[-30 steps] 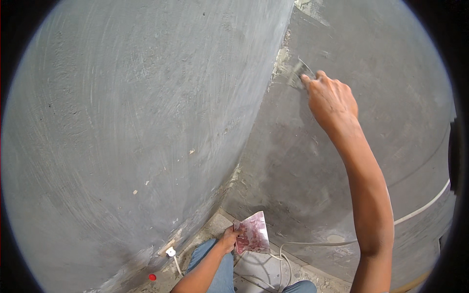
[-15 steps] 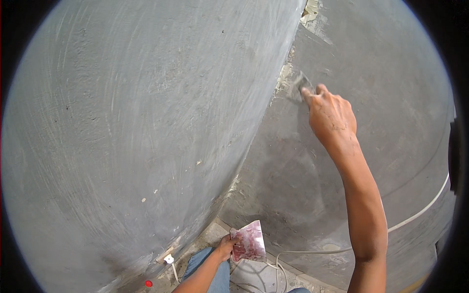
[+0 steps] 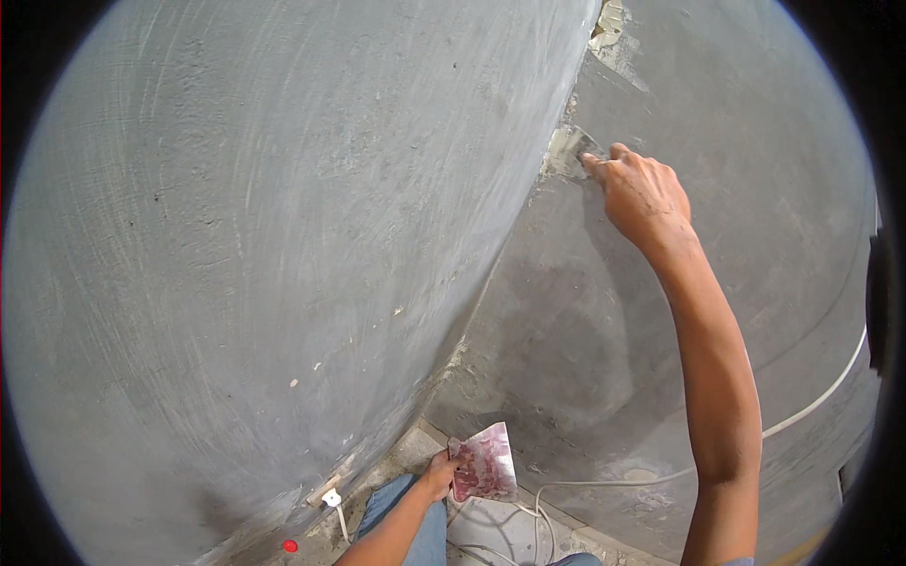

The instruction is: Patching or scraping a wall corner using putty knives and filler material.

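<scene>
My right hand (image 3: 649,193) is stretched up and closed round a small putty knife (image 3: 586,147). Its blade lies at the inside corner where two grey walls meet, on a patch of pale filler (image 3: 561,146); the handle is hidden in my fingers. Low down by my knee, my left hand (image 3: 438,474) grips a wide putty knife (image 3: 485,464) by its edge. That broad blade carries reddish smears and has a shiny right side.
Higher in the corner, cream filler (image 3: 610,26) sits in a broken gap. A white cable (image 3: 812,407) runs along the right wall down to the floor. A white plug (image 3: 330,497) is low on the left wall, near a red round object (image 3: 290,545).
My right hand has shifted slightly, and the small knife's blade now rests against the corner instead of being blurred by motion. My left hand holds the wide knife almost still.
</scene>
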Action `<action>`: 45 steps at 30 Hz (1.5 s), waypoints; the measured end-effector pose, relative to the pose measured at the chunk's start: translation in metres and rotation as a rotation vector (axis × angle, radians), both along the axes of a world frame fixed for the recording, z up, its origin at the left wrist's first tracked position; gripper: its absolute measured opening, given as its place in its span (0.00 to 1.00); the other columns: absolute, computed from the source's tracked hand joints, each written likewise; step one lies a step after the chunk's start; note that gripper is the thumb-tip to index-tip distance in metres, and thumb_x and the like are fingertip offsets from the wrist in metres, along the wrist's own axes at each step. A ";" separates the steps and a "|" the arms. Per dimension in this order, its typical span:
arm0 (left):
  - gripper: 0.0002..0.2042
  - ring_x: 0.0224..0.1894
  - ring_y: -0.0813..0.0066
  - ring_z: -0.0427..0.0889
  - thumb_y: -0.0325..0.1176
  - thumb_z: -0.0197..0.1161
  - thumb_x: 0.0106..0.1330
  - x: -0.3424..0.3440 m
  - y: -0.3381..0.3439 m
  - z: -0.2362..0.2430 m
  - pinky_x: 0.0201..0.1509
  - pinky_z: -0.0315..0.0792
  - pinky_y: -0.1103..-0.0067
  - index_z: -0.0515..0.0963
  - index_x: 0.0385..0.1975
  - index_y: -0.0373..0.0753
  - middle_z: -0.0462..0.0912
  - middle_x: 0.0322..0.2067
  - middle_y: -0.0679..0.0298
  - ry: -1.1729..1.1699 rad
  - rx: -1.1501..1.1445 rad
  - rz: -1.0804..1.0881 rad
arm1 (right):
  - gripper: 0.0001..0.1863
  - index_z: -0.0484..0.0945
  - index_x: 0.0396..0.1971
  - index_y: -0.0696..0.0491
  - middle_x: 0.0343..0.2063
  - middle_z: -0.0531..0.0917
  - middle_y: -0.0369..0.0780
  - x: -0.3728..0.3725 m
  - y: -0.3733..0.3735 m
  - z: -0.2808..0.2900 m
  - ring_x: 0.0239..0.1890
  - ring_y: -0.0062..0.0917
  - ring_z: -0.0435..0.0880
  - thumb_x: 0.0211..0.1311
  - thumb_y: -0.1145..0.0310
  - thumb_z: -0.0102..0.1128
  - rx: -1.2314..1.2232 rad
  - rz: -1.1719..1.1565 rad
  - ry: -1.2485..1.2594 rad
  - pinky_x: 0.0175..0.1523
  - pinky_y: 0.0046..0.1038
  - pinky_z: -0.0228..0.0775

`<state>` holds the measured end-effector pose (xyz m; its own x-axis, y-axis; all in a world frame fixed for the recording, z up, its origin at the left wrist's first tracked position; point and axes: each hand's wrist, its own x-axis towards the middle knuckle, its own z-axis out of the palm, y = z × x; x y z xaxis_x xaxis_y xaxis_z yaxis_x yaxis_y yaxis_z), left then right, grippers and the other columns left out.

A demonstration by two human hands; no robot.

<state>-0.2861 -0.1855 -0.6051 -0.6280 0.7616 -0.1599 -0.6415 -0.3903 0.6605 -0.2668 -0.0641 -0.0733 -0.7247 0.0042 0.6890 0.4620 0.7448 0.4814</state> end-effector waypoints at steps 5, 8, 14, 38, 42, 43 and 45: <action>0.10 0.39 0.71 0.81 0.32 0.62 0.65 -0.001 0.001 0.002 0.45 0.77 0.72 0.74 0.44 0.38 0.80 0.37 0.65 -0.022 -0.051 -0.049 | 0.26 0.78 0.54 0.38 0.40 0.81 0.39 0.001 -0.002 0.008 0.42 0.31 0.83 0.63 0.79 0.42 0.004 0.029 0.009 0.48 0.33 0.79; 0.11 0.40 0.71 0.80 0.32 0.62 0.65 0.000 0.004 -0.002 0.46 0.77 0.72 0.73 0.45 0.38 0.80 0.39 0.65 -0.016 -0.015 -0.021 | 0.25 0.78 0.54 0.37 0.40 0.80 0.39 -0.009 -0.002 0.008 0.42 0.31 0.83 0.64 0.79 0.42 0.022 0.041 -0.004 0.48 0.32 0.78; 0.11 0.41 0.70 0.80 0.31 0.62 0.65 -0.001 0.002 -0.003 0.47 0.77 0.71 0.74 0.45 0.38 0.80 0.39 0.64 -0.003 -0.010 -0.011 | 0.25 0.77 0.55 0.36 0.41 0.80 0.38 0.006 -0.003 0.010 0.43 0.32 0.83 0.64 0.78 0.43 -0.021 -0.007 -0.020 0.48 0.33 0.78; 0.10 0.43 0.69 0.82 0.30 0.58 0.67 0.002 0.004 -0.004 0.49 0.77 0.71 0.74 0.46 0.36 0.81 0.40 0.63 0.017 0.003 -0.002 | 0.21 0.79 0.54 0.40 0.38 0.81 0.42 0.014 0.004 -0.016 0.39 0.35 0.84 0.66 0.75 0.45 -0.023 0.044 0.061 0.45 0.35 0.77; 0.10 0.42 0.70 0.82 0.31 0.60 0.67 0.000 -0.005 0.002 0.48 0.77 0.72 0.75 0.44 0.36 0.81 0.39 0.63 -0.022 -0.006 -0.004 | 0.24 0.77 0.55 0.42 0.40 0.81 0.43 0.020 -0.003 -0.022 0.38 0.37 0.84 0.62 0.78 0.45 -0.082 -0.011 0.038 0.45 0.36 0.78; 0.10 0.41 0.70 0.82 0.31 0.60 0.66 0.000 -0.005 0.002 0.48 0.77 0.72 0.75 0.44 0.36 0.81 0.39 0.63 -0.046 -0.006 -0.013 | 0.25 0.77 0.56 0.42 0.40 0.81 0.43 0.018 -0.005 -0.023 0.38 0.36 0.84 0.61 0.79 0.45 -0.061 0.032 0.072 0.45 0.36 0.78; 0.09 0.41 0.70 0.82 0.31 0.60 0.66 0.001 0.001 0.003 0.47 0.77 0.72 0.75 0.44 0.36 0.81 0.38 0.63 -0.015 -0.040 -0.031 | 0.25 0.76 0.56 0.43 0.40 0.80 0.43 0.006 -0.004 -0.027 0.38 0.37 0.84 0.61 0.79 0.44 -0.056 0.045 0.104 0.45 0.37 0.78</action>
